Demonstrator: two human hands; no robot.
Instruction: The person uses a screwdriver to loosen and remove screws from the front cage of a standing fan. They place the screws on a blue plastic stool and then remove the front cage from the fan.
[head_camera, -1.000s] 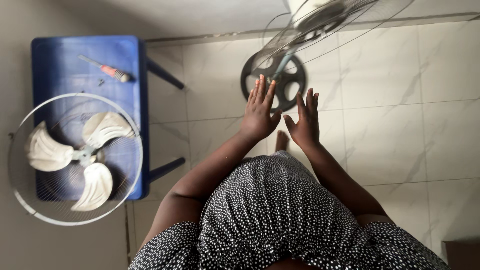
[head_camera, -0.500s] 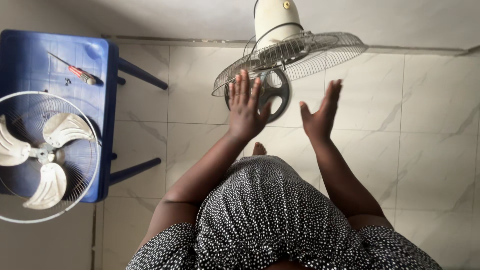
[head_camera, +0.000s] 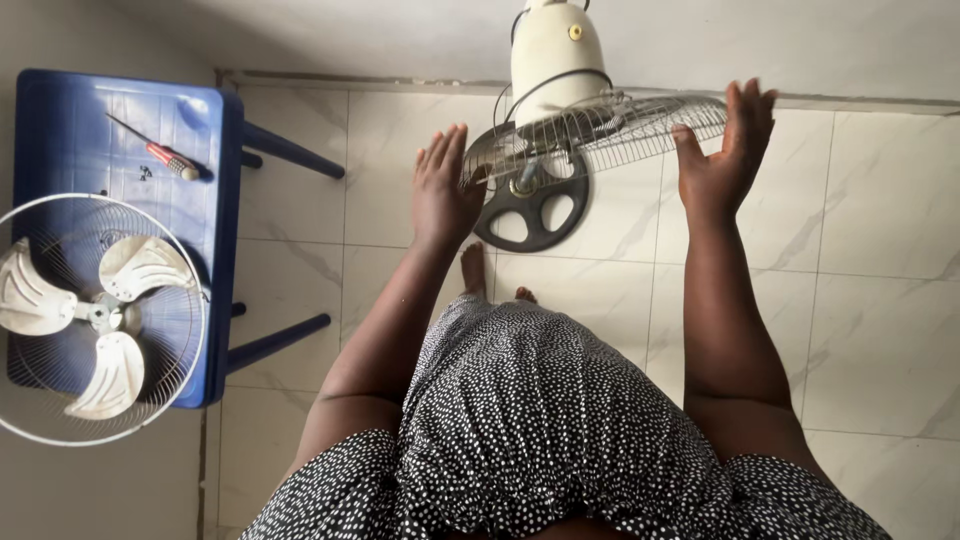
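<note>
A standing fan is in front of me: white motor housing (head_camera: 556, 50), a wire rear guard (head_camera: 600, 125) tilted flat, and a dark round base (head_camera: 531, 208) on the floor. My left hand (head_camera: 441, 188) is raised with fingers spread at the guard's left rim. My right hand (head_camera: 722, 155) is at the guard's right rim, fingers up, touching or just beside the wires. Neither hand grips anything that I can see.
A blue plastic table (head_camera: 60, 120) stands at the left. On it lie a red-handled screwdriver (head_camera: 160, 155), small screws (head_camera: 145, 173), and a front wire guard (head_camera: 30, 420) with a white three-blade propeller (head_camera: 95, 310). Pale marble floor tiles (head_camera: 880, 330) spread around; a wall runs behind.
My hands have spread apart to either side of the fan's wire guard. The view has shifted so the fan head and table sit more fully in frame.
</note>
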